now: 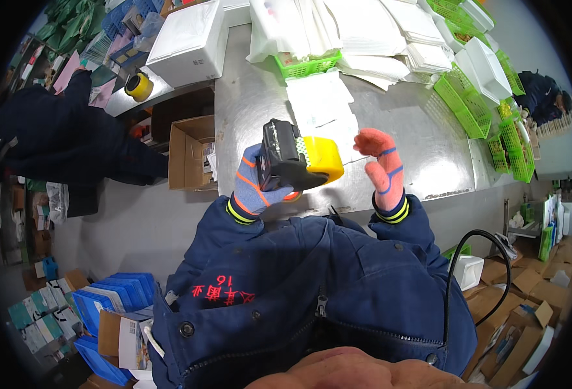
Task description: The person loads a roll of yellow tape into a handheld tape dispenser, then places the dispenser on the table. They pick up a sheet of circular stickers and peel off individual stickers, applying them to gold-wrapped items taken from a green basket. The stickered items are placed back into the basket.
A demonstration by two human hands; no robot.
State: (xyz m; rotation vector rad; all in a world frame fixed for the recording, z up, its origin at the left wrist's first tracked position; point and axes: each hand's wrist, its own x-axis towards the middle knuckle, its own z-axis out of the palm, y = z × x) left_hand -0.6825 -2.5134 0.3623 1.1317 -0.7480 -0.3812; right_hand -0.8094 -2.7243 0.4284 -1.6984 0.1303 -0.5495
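My left hand (254, 187), in a blue-grey knit glove with orange stripes, grips a black tape dispenser (281, 158) above the front of the metal table. A wide roll of yellow packing tape (326, 158) is loaded in it, facing right. To the right, my right hand (382, 167), in a coral glove with blue stripes, is raised with its fingers bent and nothing in it. The thumb stands apart from the fingers. White absorbent sheets (320, 102) lie on the table beyond the dispenser. A red-orange round thing (293, 196) shows partly below the dispenser.
A white foam box (186, 44) stands at the back left, above an open cardboard box (186, 160). White sheets (366, 34) and green baskets (462, 99) line the far side. One person (67, 131) works at left, another (541, 97) at far right. Blue crates (116, 296) stand behind me.
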